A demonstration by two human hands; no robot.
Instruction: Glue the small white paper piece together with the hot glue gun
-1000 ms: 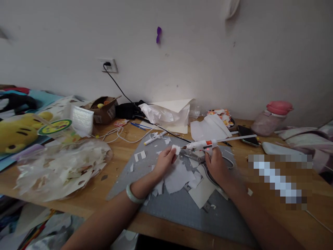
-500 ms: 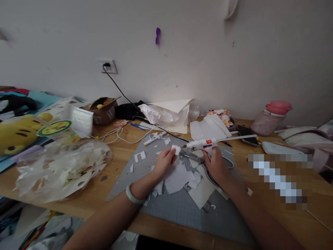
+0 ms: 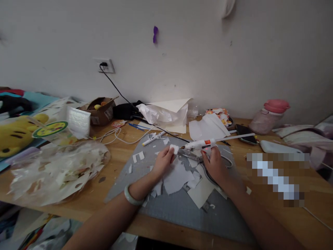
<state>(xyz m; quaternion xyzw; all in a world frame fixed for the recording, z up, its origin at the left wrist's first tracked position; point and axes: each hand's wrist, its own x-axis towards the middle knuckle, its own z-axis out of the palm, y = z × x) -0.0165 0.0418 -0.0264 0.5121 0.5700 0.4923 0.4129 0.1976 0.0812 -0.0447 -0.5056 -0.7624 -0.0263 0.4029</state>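
Observation:
A small white piece, perhaps paper or foam, is pinched in my left hand. My right hand grips a white hot glue gun by its handle. The gun's nozzle points left, right beside the white piece; whether they touch I cannot tell. A long glue stick juts from the gun's rear. Below my hands, scissors lie on the grey cutting mat, partly hidden by my right hand. Torn white paper and a cream card piece are there too.
A clear plastic bag of scraps covers the left of the wooden table. Behind are a cardboard box, white sheets and a white utility knife. A pink-lidded bottle and a phone stand and lie right. The gun's black cord reaches a wall socket.
The view has shifted slightly, so everything sits a little further left. Both hands keep their holds, with the white piece and glue gun nozzle still close together.

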